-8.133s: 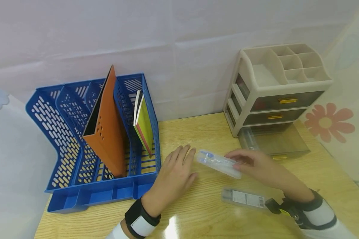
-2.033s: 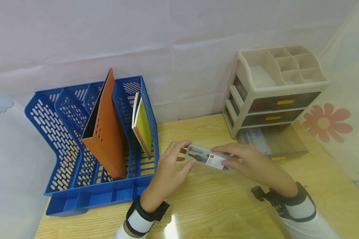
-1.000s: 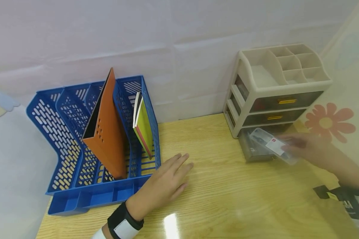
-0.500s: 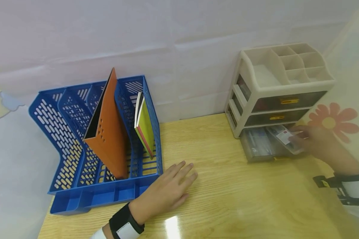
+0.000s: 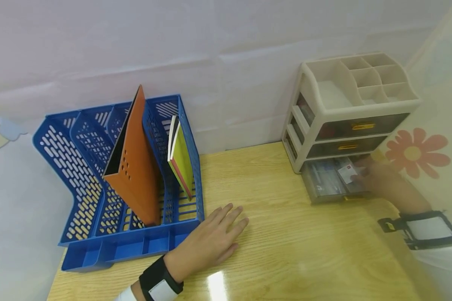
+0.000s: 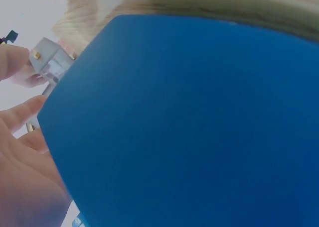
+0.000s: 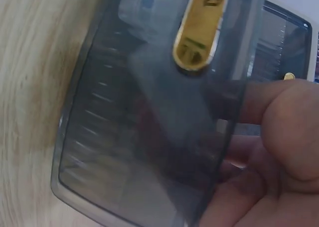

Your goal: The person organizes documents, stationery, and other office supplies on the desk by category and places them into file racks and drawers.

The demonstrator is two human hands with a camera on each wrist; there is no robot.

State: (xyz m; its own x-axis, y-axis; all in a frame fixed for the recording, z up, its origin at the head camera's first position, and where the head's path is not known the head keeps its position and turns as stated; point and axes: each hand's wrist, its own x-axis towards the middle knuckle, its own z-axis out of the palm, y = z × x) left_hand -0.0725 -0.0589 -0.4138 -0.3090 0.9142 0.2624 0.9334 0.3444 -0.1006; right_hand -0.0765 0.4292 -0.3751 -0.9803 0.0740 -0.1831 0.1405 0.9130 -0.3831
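A clear plastic case with a white label (image 5: 347, 173) lies lowered into the smoky, pulled-out bottom drawer (image 5: 325, 199) of the cream organizer. My right hand (image 5: 382, 179), blurred, reaches in from the right with its fingers at the labelled end of this case. Seen through the drawer front in the right wrist view, those fingers (image 7: 249, 137) curl over the rim and hold the case. Another clear case (image 5: 325, 179) lies along the drawer's left side. My left hand (image 5: 211, 240), its fingers spread, rests on the table beside the blue rack and holds nothing.
The blue file rack (image 5: 128, 238) on the left bears an orange folder (image 5: 135, 167) and thin notebooks (image 5: 182, 161). Two further drawers with gold handles sit shut above the pulled-out one, under a compartmented organizer top (image 5: 361, 83). A fabric-covered wall stands behind the wooden table (image 5: 271, 251).
The labelled case was between both hands over the table; my right hand has carried it rightward and down into the drawer. My left hand has let go and moved back to the table.
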